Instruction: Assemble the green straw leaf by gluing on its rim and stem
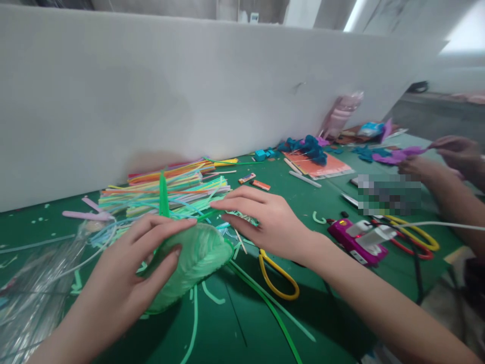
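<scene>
My left hand is wrapped over a pale green, ribbed, leaf-shaped piece woven from plastic straws, fingers curled across its top and thumb pressing its near side, so I am gripping it. It lies on the green cutting mat, its rounded end pointing right, with one dark green straw standing upright just behind my fingers. My right hand is flat and spread, fingers pointing left, resting over the mat just beyond the leaf's tip; it holds nothing that I can see, and its fingertips reach the edge of the heap of many-coloured plastic straws.

That heap lies against the foot of the white partition board, which closes off the whole far side. Yellow-handled scissors lie just under my right wrist, and long green straw strips run off from the leaf toward the near edge. To my left a crumpled clear plastic bag crowds the mat. The barest stretch of mat is in front of me, between my forearms.

To the right sit a magenta glue gun with a white cord, and another person's hands holding purple material, well apart from mine.
</scene>
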Action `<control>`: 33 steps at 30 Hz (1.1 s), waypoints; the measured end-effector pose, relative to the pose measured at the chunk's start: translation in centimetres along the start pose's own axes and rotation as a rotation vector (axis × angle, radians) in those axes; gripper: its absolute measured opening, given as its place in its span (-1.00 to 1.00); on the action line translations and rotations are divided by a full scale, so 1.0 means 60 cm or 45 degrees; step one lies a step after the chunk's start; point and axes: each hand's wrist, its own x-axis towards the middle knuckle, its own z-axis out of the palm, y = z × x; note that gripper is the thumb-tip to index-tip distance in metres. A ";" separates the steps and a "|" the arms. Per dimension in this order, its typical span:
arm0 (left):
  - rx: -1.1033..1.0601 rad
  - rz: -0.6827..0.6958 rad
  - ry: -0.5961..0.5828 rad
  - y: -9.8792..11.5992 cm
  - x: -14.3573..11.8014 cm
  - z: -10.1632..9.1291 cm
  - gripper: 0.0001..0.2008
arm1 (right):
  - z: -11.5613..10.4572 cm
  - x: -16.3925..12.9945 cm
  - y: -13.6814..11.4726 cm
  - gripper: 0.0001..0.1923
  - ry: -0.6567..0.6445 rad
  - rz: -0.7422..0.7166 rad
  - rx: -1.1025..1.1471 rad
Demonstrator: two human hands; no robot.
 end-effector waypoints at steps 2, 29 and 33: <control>0.003 -0.010 0.007 -0.001 -0.001 0.001 -0.60 | -0.009 -0.005 -0.001 -0.75 0.030 0.046 -0.080; 0.020 0.027 0.010 -0.001 -0.002 -0.003 -0.70 | 0.011 -0.207 0.073 -0.54 -0.374 1.348 -0.666; 0.022 -0.017 -0.003 0.001 -0.002 -0.004 -0.70 | 0.020 -0.204 0.079 -0.66 -0.291 1.388 -0.651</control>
